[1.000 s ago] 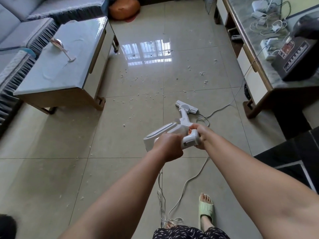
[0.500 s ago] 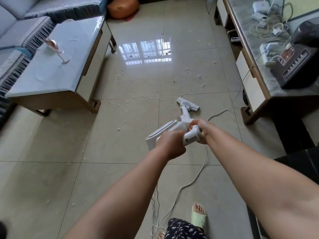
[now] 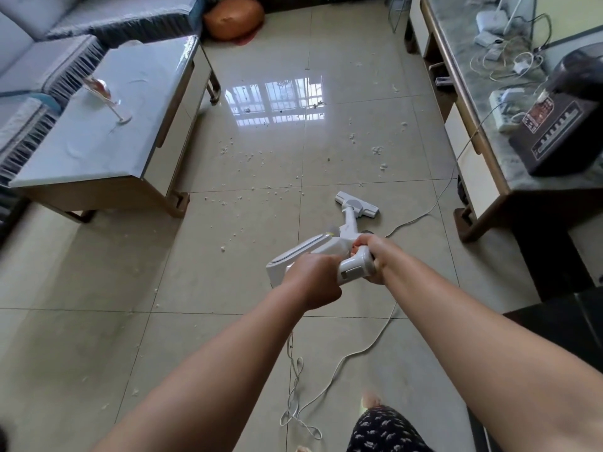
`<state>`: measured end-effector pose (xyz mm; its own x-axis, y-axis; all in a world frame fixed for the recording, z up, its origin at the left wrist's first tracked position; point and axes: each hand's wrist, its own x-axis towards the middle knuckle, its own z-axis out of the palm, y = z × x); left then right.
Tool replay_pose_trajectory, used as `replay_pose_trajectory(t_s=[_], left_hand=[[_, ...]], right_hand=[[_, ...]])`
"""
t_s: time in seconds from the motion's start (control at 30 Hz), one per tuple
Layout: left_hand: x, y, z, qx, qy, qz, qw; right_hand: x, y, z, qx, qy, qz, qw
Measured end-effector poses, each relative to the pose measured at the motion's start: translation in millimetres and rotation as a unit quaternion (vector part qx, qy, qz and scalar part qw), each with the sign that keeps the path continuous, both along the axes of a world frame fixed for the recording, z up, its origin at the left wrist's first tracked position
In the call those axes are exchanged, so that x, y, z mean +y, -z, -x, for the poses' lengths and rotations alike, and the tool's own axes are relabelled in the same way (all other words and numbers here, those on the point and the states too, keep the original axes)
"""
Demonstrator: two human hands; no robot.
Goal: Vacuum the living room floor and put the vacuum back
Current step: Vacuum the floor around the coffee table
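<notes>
Both hands, left hand (image 3: 311,280) and right hand (image 3: 372,256), are clamped on the vacuum (image 3: 326,252), its head on the floor (image 3: 98,337) mid-room (white crumbs (image 3: 248,158) lie beyond it), so most vacuuming and the putting-away seem left.

A single wide-angle view looks from the person's head, forward and steeply down over both outstretched forearms to the tiled floor (image 3: 98,321). The arms fill the near foreground, the coffee table (image 3: 98,151) sits at left and the TV cabinet (image 3: 489,164) at right, both bowed by the lens. The far floor lies at the top edge.
</notes>
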<state>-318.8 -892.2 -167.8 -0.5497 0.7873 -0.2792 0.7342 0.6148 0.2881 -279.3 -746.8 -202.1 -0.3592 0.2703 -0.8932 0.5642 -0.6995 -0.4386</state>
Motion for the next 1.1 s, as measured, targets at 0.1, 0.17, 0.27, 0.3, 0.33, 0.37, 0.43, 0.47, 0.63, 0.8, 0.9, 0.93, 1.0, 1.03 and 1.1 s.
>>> replay_pose_trajectory(t_s=[0.1,0.17,0.27,0.3,0.33,0.37,0.43,0.47,0.63,0.8,0.9,0.93,1.0,1.03,1.1], left_hand=[[-7.7,-4.5,-2.8,0.001,0.007,-0.020,1.000],[-13.3,-7.4,-5.9,0.002,0.010,-0.029,1.000],[-25.0,-7.7,-10.8,-0.007,0.006,-0.041,0.999],[-29.5,-6.8,-12.5,-0.011,0.004,-0.044,0.999],[-33.5,-5.8,-13.9,-0.014,0.002,-0.046,0.999],[-39.1,-4.6,-14.9,-0.016,0.001,-0.046,0.999],[-46.5,-4.5,-14.2,-0.016,0.006,-0.044,0.999],[-48.9,-4.9,-12.5,-0.014,0.012,-0.042,0.999],[-53.8,-5.5,-7.3,0.003,0.035,-0.032,0.999],[-45.2,5.1,-16.2,-0.019,0.015,-0.030,0.999],[-35.1,10.2,-21.5,-0.024,0.010,-0.036,0.999],[-31.5,11.3,-21.5,-0.022,0.010,-0.037,0.999],[-23.6,12.4,-18.8,-0.018,0.011,-0.035,0.999],[-18.9,12.1,-16.8,-0.019,0.010,-0.031,0.999],[-7.3,9.7,-13.4,-0.018,0.008,-0.027,0.999]], right_hand=[[-7.1,-3.8,-3.4,0.007,0.004,0.003,1.000],[-12.3,-6.7,-6.5,0.007,0.004,0.003,1.000],[-20.7,-10.8,-10.5,0.007,0.013,0.007,1.000],[-24.0,-11.7,-11.5,0.005,0.015,0.007,1.000],[-27.4,-13.0,-12.3,0.002,0.015,0.006,1.000],[-33.1,-14.0,-13.8,-0.001,0.015,0.002,1.000],[-42.5,-16.3,-16.3,-0.003,0.016,-0.004,1.000],[-46.3,-17.5,-17.1,0.000,0.021,-0.005,1.000],[-55.0,-16.4,-19.5,0.008,0.037,0.000,0.999],[-44.4,-5.9,-23.0,0.001,0.025,-0.017,1.000],[-33.0,-1.3,-25.6,-0.001,0.023,-0.020,1.000],[-28.3,0.2,-25.6,0.001,0.025,-0.019,0.999],[-19.8,3.0,-23.8,0.008,0.029,-0.018,0.999],[-15.5,4.3,-22.2,0.012,0.028,-0.015,0.999],[-4.6,6.6,-19.1,0.022,0.032,0.000,0.999]])
